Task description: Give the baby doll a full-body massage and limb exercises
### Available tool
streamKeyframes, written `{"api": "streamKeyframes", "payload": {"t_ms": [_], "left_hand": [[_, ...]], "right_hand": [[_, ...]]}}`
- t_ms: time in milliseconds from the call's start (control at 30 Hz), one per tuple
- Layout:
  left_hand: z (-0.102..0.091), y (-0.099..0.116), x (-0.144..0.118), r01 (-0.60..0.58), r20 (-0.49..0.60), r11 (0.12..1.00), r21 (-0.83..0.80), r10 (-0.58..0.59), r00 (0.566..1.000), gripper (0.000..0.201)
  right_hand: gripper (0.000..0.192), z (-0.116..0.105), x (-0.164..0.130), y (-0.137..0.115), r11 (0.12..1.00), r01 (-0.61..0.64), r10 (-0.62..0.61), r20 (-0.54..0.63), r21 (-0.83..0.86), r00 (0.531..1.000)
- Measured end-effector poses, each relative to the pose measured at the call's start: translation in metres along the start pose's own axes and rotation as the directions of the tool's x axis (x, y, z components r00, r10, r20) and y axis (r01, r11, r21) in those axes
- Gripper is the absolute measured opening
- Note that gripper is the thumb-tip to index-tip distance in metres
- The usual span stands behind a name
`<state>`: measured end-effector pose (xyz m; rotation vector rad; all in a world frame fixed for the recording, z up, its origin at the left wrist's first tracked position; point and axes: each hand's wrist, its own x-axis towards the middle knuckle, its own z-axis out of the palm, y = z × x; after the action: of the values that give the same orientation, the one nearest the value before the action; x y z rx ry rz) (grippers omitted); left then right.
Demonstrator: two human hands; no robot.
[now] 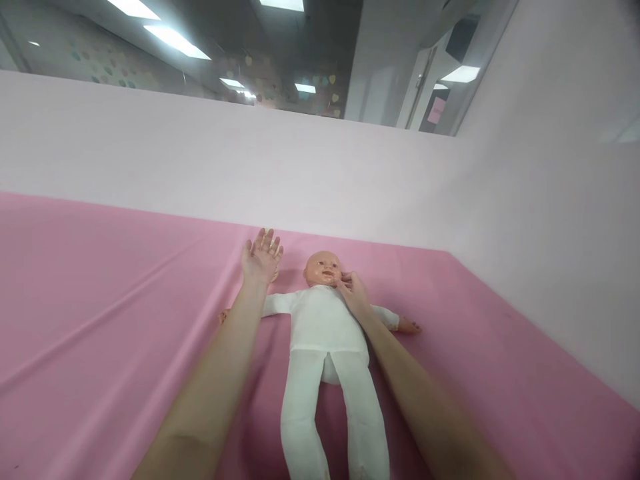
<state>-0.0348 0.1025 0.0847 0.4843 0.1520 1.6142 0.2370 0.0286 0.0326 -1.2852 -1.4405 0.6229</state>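
Pink sheet [100, 320] covers the work surface from the left edge across to the right, with soft creases running diagonally on the left part. A pale pink partition [150, 147] stands along its far edge and turns the corner down the right side.

Left hand [261, 257]: forearm reaches forward from the lower left, hand raised above the sheet, palm open, fingers spread and pointing away from the camera. It holds nothing. It sits just left of the doll's head, apart from it.

Doll [325, 320]: lies face-up on the sheet at centre frame. Long axis runs near to far, head at the far end toward the partition, legs toward the camera and out of the bottom edge. White one-piece suit. Both arms stretch sideways; the arm on the left side of the frame passes under the left forearm.

Right hand [354, 292]: forearm comes in from the lower right, over the doll's shoulder. Fingers loosely curled, fingertips touching the doll's cheek and jaw. Contact only; no closed grasp visible.

Glass panels and ceiling lights [175, 40] show above the partition.
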Motion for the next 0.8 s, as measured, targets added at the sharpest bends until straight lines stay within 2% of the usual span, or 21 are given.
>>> {"api": "streamKeyframes", "payload": {"t_ms": [367,800], "left_hand": [[0.0013,-0.0008,-0.0029,0.013,0.017,0.997,-0.072,-0.011,1.0,0.039],[-0.0046,-0.0048,0.0002,-0.004,0.004,1.0,0.0,0.004,1.0,0.033]], "right_hand": [[0.033,0.0012,0.0015,0.0062,1.0,0.006,-0.006,-0.009,-0.014,1.0],[0.033,-0.0004,-0.001,-0.0008,0.999,-0.001,0.001,0.0,-0.035,1.0]]}}
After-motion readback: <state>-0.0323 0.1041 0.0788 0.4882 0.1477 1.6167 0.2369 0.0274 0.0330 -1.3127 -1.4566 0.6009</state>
